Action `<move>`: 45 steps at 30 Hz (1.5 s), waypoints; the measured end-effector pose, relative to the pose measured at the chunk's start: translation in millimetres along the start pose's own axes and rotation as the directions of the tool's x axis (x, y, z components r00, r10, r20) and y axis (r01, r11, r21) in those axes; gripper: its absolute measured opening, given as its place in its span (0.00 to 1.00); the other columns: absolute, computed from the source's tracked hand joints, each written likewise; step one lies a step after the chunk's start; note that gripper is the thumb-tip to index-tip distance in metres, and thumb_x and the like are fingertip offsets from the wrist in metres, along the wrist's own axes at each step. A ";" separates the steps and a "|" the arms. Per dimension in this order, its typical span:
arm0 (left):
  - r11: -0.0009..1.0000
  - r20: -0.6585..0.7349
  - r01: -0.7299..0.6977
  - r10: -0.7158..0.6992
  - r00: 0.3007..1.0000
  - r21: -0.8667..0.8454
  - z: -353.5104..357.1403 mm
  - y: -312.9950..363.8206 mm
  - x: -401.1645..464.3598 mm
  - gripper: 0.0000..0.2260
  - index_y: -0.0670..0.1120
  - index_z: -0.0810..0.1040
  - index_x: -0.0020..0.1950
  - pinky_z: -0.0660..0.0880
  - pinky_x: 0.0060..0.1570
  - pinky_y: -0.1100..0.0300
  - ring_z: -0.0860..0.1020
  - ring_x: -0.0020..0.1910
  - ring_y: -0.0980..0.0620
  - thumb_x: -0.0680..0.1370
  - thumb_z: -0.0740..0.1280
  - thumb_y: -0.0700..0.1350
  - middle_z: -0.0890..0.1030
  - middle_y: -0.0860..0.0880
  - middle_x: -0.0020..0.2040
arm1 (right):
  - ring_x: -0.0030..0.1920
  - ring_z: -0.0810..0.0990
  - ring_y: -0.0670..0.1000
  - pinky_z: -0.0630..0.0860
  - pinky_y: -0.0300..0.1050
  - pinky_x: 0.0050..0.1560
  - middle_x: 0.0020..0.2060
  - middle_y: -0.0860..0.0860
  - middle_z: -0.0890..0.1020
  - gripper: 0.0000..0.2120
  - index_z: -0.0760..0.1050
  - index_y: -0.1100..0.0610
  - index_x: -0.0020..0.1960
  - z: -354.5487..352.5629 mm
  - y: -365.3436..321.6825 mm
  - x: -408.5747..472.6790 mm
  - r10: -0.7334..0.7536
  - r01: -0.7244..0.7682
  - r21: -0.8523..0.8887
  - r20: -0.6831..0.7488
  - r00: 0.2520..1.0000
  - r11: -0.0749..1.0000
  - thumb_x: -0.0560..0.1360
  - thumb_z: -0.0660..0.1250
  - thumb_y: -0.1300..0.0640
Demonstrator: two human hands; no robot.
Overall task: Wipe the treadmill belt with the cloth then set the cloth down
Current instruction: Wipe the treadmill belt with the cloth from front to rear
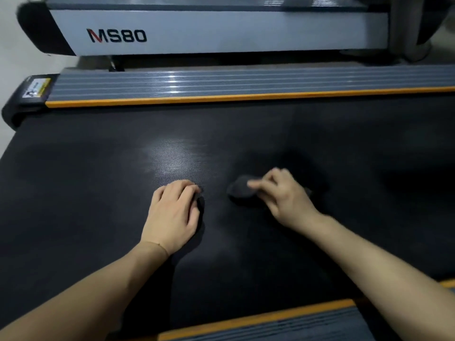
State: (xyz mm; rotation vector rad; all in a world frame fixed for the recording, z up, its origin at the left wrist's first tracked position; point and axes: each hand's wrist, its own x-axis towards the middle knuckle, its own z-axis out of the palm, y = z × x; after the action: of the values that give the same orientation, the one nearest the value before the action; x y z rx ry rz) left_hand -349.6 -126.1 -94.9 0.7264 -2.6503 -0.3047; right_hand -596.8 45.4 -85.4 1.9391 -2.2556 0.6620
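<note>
The black textured treadmill belt (98, 193) fills most of the view. A small dark grey cloth (240, 189) lies bunched on the belt, right of centre. My right hand (283, 195) is blurred and lies over the cloth, with fingers on top of it and the cloth's left end sticking out. My left hand (173, 212) rests palm down on the belt, a little left of the cloth, with its fingers bent under at the tips and nothing in it.
A grey ribbed side rail with an orange strip (221, 84) runs along the far edge of the belt. Another such rail (270, 321) lies at the near edge. Behind stands a second treadmill marked MS80 (197, 30). Pale floor shows at the left.
</note>
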 end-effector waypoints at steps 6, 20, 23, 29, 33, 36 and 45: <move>1.000 0.003 0.007 -0.007 1.000 -0.006 2.9 -0.8 1.1 0.12 0.48 0.76 0.60 0.65 0.65 0.51 0.74 0.63 0.49 0.78 0.60 0.47 0.76 0.52 0.60 | 0.52 0.71 0.55 0.74 0.55 0.56 0.50 0.52 0.73 0.11 0.77 0.48 0.60 12.7 65.6 103.2 0.374 -0.387 -0.105 -0.124 0.919 0.916 0.80 0.63 0.51; 1.000 0.021 0.015 -0.015 1.000 -0.024 0.4 -0.9 1.0 0.10 0.49 0.76 0.59 0.65 0.66 0.51 0.73 0.64 0.50 0.78 0.63 0.46 0.76 0.53 0.61 | 0.48 0.73 0.56 0.76 0.54 0.49 0.54 0.53 0.76 0.12 0.79 0.51 0.60 12.9 -2.4 18.6 0.044 -0.045 -0.010 -0.052 0.998 0.999 0.78 0.66 0.55; 1.000 0.003 0.026 -0.026 1.000 -0.007 2.8 -1.4 1.5 0.09 0.50 0.76 0.59 0.64 0.65 0.52 0.73 0.64 0.51 0.79 0.64 0.46 0.76 0.53 0.61 | 0.51 0.76 0.55 0.77 0.54 0.50 0.53 0.49 0.77 0.10 0.79 0.51 0.58 25.6 11.6 75.0 0.265 -0.269 -0.015 -0.127 0.956 0.963 0.77 0.66 0.56; 0.999 0.018 0.008 -0.007 1.000 -0.039 -6.1 0.8 -3.2 0.09 0.48 0.77 0.58 0.65 0.63 0.52 0.73 0.62 0.47 0.78 0.64 0.44 0.76 0.51 0.60 | 0.50 0.78 0.54 0.76 0.45 0.54 0.51 0.51 0.81 0.12 0.82 0.52 0.58 11.9 -48.2 5.4 0.142 -0.134 0.112 -0.072 0.987 0.985 0.76 0.70 0.60; 0.998 0.109 -0.062 0.065 0.992 -0.028 -24.5 -0.1 -21.6 0.11 0.48 0.76 0.60 0.67 0.63 0.51 0.72 0.62 0.46 0.79 0.62 0.45 0.74 0.49 0.62 | 0.53 0.76 0.51 0.72 0.39 0.58 0.51 0.50 0.80 0.12 0.82 0.52 0.60 5.1 -87.6 -53.4 0.054 -0.056 0.198 0.016 0.998 0.979 0.77 0.70 0.56; 1.000 0.132 -0.007 0.005 0.991 0.020 -38.4 -8.2 -40.8 0.14 0.49 0.76 0.63 0.68 0.62 0.51 0.72 0.63 0.47 0.80 0.58 0.48 0.74 0.51 0.63 | 0.51 0.74 0.52 0.73 0.41 0.56 0.49 0.49 0.80 0.12 0.82 0.53 0.59 9.8 -82.9 -40.1 0.036 -0.032 0.146 -0.024 0.999 0.989 0.76 0.71 0.58; 0.977 0.416 0.160 -0.205 0.886 0.141 -87.5 -26.8 -73.0 0.21 0.50 0.67 0.76 0.63 0.73 0.49 0.61 0.78 0.47 0.83 0.58 0.51 0.65 0.48 0.78 | 0.45 0.74 0.55 0.77 0.54 0.49 0.44 0.50 0.78 0.09 0.82 0.51 0.55 37.1 -90.1 54.2 0.294 -0.286 0.088 -0.101 0.951 0.954 0.74 0.70 0.57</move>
State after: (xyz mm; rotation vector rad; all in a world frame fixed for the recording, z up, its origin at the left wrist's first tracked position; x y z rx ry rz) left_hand -243.7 -119.6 -45.3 1.0526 -3.0334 -0.4237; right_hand -512.7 -27.3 -76.6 1.5636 -2.4994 0.8734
